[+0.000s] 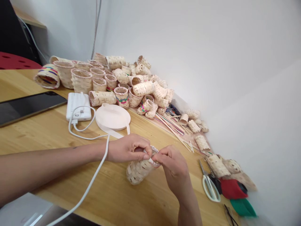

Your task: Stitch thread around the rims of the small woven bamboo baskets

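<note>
A small woven basket of pale strips lies tilted on the table, its mouth turned up toward my hands. Thumb and forefinger of my left hand pinch a narrow white ribbon at the rim. My right hand pinches the rim from the other side; its fingertips almost meet the left ones. Whether it also grips the ribbon is hidden. Behind my left wrist rests a flat roll of white ribbon, with a loose length running toward my hands.
Many small woven baskets are heaped along the wall. A phone and a white power bank lie left; its cable crosses my left wrist. Scissors, a red roll and thin sticks lie right.
</note>
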`<state>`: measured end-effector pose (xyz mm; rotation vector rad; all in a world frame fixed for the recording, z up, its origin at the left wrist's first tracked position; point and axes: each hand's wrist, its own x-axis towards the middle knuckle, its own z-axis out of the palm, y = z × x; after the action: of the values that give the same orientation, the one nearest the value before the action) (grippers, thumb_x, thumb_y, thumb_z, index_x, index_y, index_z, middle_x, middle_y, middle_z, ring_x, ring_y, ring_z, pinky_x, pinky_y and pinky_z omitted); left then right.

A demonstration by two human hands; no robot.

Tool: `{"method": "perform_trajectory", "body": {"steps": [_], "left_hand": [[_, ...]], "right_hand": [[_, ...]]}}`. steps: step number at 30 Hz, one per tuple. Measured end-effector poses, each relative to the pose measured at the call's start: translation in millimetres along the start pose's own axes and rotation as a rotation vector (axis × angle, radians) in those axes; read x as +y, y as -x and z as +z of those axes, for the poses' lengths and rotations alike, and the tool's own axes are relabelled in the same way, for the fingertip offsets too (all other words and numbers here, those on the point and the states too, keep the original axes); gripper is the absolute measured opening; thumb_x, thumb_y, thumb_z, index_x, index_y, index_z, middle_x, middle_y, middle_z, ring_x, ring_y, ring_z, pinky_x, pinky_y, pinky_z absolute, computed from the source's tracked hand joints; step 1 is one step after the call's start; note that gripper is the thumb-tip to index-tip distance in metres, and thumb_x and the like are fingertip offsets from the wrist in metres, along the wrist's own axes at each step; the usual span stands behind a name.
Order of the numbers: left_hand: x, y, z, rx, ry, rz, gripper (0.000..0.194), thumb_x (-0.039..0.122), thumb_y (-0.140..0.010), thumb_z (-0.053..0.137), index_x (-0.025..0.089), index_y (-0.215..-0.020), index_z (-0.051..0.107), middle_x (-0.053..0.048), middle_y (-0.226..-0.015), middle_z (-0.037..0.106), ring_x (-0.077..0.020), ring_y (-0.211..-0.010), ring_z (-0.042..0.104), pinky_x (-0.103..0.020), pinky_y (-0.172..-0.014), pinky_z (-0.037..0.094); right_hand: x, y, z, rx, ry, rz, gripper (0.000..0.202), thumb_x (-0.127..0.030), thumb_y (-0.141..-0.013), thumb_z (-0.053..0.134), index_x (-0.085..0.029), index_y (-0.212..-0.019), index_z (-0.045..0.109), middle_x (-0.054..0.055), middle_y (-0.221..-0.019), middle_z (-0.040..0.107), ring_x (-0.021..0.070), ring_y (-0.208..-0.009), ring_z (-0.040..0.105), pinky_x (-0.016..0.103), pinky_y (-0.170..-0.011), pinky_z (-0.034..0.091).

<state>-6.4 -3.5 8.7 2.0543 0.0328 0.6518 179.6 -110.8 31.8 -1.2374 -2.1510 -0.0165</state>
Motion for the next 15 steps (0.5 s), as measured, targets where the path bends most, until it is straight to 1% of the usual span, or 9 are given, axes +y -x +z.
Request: {"method": "perform_trajectory", "body": {"steps": [3, 6, 8, 10, 12, 13, 14, 15], "left_hand": [[-1.6, 0.4, 0.6, 0.011, 0.010, -0.006, 0.028, 0.034, -0.092, 0.050, 0.013, -0.080, 0.061, -0.003, -0.073, 0.057, -0.0122, -0.067, 0.051, -0.020, -0.063, 0.039], [-3.7, 0.9, 0.5, 0.025, 0.009, -0.021, 0.028, 0.036, -0.092, 0.049, 0.013, -0.080, 0.061, -0.003, -0.073, 0.058, -0.0122, -0.067, 0.051, -0.021, -0.063, 0.039], [-4.1, 1.2, 0.6, 0.027, 0.002, -0.024, 0.028, 0.035, -0.091, 0.050, 0.013, -0.080, 0.061, -0.003, -0.073, 0.058, -0.0122, -0.066, 0.051, -0.021, -0.063, 0.039], [-3.2, 1.4, 0.9, 0.023, -0.001, -0.019, 0.026, 0.034, -0.091, 0.050, 0.013, -0.080, 0.061, -0.003, -0.073, 0.058, -0.0122, -0.066, 0.051, -0.021, -0.063, 0.039], [-1.5, 1.4, 1.4, 0.018, -0.001, -0.007, 0.024, 0.032, -0.090, 0.051, 0.012, -0.080, 0.062, -0.003, -0.073, 0.058, -0.0122, -0.066, 0.051, -0.020, -0.063, 0.039], [-0.8, 1.3, 1.6, 0.016, -0.001, -0.003, 0.024, 0.031, -0.090, 0.051, 0.012, -0.080, 0.062, -0.003, -0.073, 0.058, -0.0121, -0.066, 0.051, -0.020, -0.063, 0.039], [-0.3, 1.2, 1.9, 0.018, -0.001, -0.004, 0.023, 0.030, -0.090, 0.051, 0.012, -0.079, 0.062, -0.003, -0.072, 0.058, -0.0120, -0.066, 0.051, -0.020, -0.063, 0.039], [-0.2, 1.1, 2.2, 0.026, 0.000, -0.011, 0.023, 0.030, -0.090, 0.051, 0.012, -0.079, 0.061, -0.002, -0.073, 0.058, -0.0119, -0.067, 0.051, -0.020, -0.063, 0.039]], "right_hand": [[-0.2, 0.2, 0.5, 0.016, -0.061, 0.024, 0.024, -0.012, -0.092, 0.048, -0.025, -0.092, 0.069, 0.002, -0.076, 0.062, 0.0151, -0.072, 0.056, 0.028, -0.062, 0.044], [2.9, 1.8, 0.6, 0.051, -0.135, 0.114, 0.019, -0.016, -0.092, 0.051, -0.026, -0.098, 0.066, 0.002, -0.085, 0.066, 0.0165, -0.080, 0.060, 0.030, -0.068, 0.047], [4.0, 2.4, 0.7, 0.073, -0.151, 0.175, 0.013, -0.018, -0.091, 0.054, -0.026, -0.094, 0.065, 0.002, -0.084, 0.066, 0.0171, -0.081, 0.061, 0.031, -0.073, 0.048], [3.5, 2.5, 1.3, 0.081, -0.183, 0.217, 0.010, -0.019, -0.089, 0.057, -0.026, -0.088, 0.063, -0.001, -0.080, 0.066, 0.0162, -0.079, 0.061, 0.034, -0.083, 0.047], [1.9, 2.0, 2.7, 0.048, -0.253, 0.240, 0.010, -0.018, -0.089, 0.058, -0.026, -0.084, 0.062, -0.003, -0.076, 0.066, 0.0148, -0.077, 0.062, 0.038, -0.095, 0.043], [1.0, 1.7, 3.5, 0.026, -0.284, 0.257, 0.009, -0.019, -0.089, 0.058, -0.025, -0.084, 0.062, -0.004, -0.075, 0.066, 0.0146, -0.076, 0.063, 0.039, -0.097, 0.042], [0.2, 1.4, 4.5, 0.019, -0.298, 0.281, 0.007, -0.020, -0.088, 0.059, -0.025, -0.085, 0.063, -0.003, -0.076, 0.067, 0.0148, -0.076, 0.064, 0.038, -0.095, 0.044], [-0.4, 1.1, 5.6, 0.039, -0.286, 0.306, 0.006, -0.021, -0.088, 0.059, -0.025, -0.087, 0.064, -0.002, -0.078, 0.069, 0.0156, -0.077, 0.065, 0.036, -0.089, 0.048]]}}
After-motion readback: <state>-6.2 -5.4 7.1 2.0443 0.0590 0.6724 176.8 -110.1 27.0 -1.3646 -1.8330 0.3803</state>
